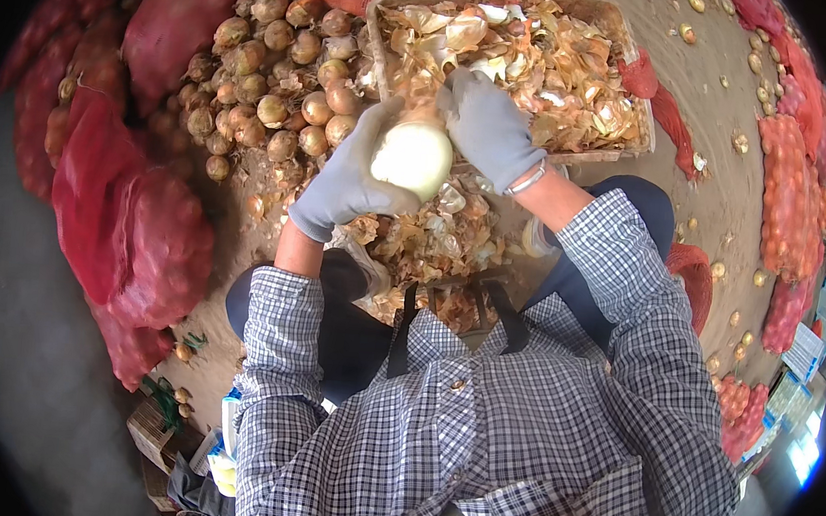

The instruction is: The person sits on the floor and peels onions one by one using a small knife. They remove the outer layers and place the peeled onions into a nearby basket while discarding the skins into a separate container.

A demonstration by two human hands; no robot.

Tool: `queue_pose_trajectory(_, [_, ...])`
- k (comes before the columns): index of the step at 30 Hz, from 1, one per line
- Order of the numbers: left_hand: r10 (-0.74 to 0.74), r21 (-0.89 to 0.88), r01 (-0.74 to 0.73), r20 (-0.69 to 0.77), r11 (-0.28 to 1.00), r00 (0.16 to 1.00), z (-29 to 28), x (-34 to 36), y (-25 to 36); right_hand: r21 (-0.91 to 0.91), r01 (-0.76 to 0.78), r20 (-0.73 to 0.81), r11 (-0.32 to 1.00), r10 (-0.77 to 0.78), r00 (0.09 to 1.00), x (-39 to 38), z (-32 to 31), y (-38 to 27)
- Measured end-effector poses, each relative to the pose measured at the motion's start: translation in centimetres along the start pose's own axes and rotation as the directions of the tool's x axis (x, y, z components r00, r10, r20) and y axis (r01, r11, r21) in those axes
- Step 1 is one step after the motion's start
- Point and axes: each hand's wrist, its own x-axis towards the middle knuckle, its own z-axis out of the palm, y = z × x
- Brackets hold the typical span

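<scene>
A pale, mostly peeled onion (413, 159) rests in my left hand (353, 178), which wears a grey glove and curls around it from the left. Some brown skin (418, 115) still shows at the onion's far end. My right hand (486, 126), gloved in grey too, is closed just beyond and to the right of the onion. Its fingertips are bent out of sight, so what they grip is hidden. Beyond both hands stands a crate (380, 37) heaped with loose onion skins (545, 65).
Unpeeled onions (271, 109) are piled on the ground at the far left. More skins (434, 235) lie between my knees. Red mesh sacks (144, 227) line the left side, and other full sacks (792, 191) stand at the right, with scattered onions (739, 142) near them.
</scene>
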Motion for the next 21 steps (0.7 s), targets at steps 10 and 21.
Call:
queue_pose_trajectory(10, [0.039, -0.174, -0.042, -0.021, 0.984, 0.999, -0.6, 0.1, 1.4, 0.773, -0.607, 0.604, 0.185, 0.078, 0.793, 0.3, -1.0, 0.3])
queue_pose_trajectory(21, [0.174, -0.078, -0.231, -0.445, 0.970, 0.879, 0.7, 1.6, 0.0, 0.923, -0.331, 0.363, -0.194, 0.158, 0.918, 0.4, 1.6, -0.9])
